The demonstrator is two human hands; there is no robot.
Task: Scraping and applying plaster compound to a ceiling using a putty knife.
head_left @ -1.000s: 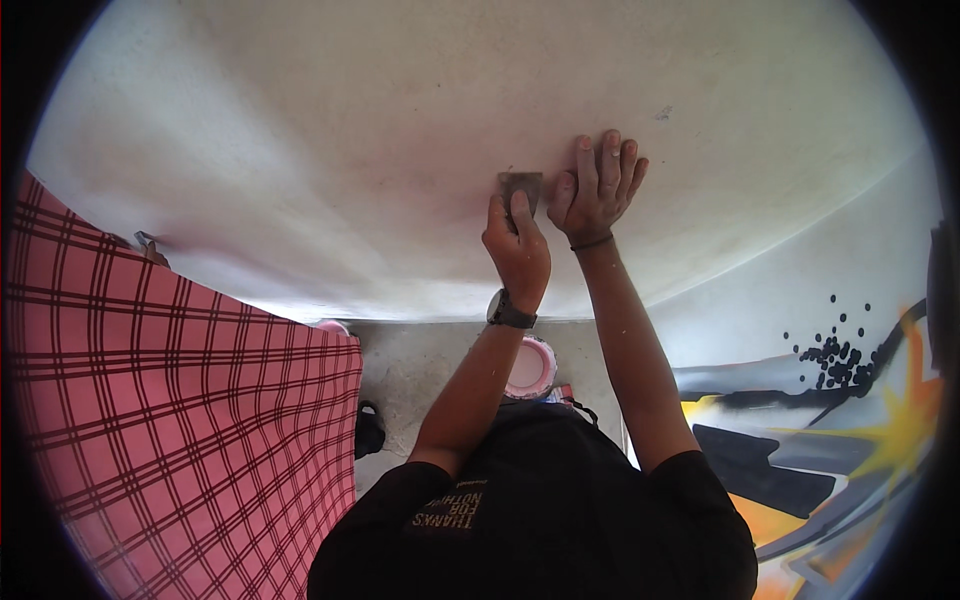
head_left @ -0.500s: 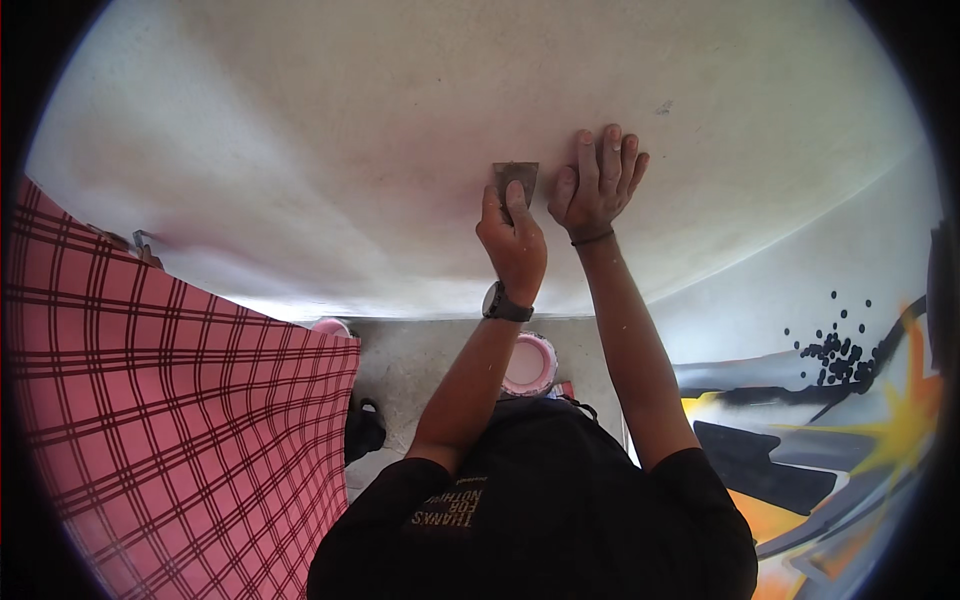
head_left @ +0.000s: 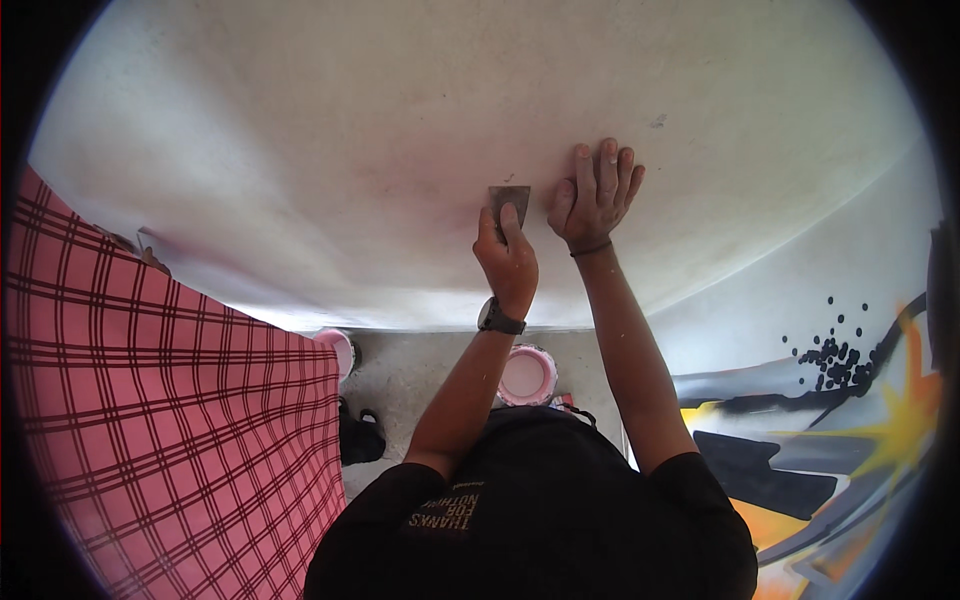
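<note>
My left hand (head_left: 508,268), with a watch on its wrist, grips a small flat putty knife (head_left: 511,194). The thumb presses along the blade, whose broad edge points up the pale wall (head_left: 340,130). Just above that edge is a tiny dark mark or crumb on the wall. To the right, my right hand (head_left: 592,208) lies against the wall, fingers stretched and slightly spread, holding nothing. Dust whitens the fingers of both hands.
On the floor below stand a pink-white bucket (head_left: 526,375) and another pink bucket (head_left: 340,352) farther left. A red plaid cloth (head_left: 180,390) hangs at the left, with a dark shoe (head_left: 362,436) beside it. A painted wall (head_left: 800,440) rises at the right.
The putty knife and my left hand have slid slightly down the wall, leaving the small mark above the blade. My right hand keeps its place. The view has shifted a little.
</note>
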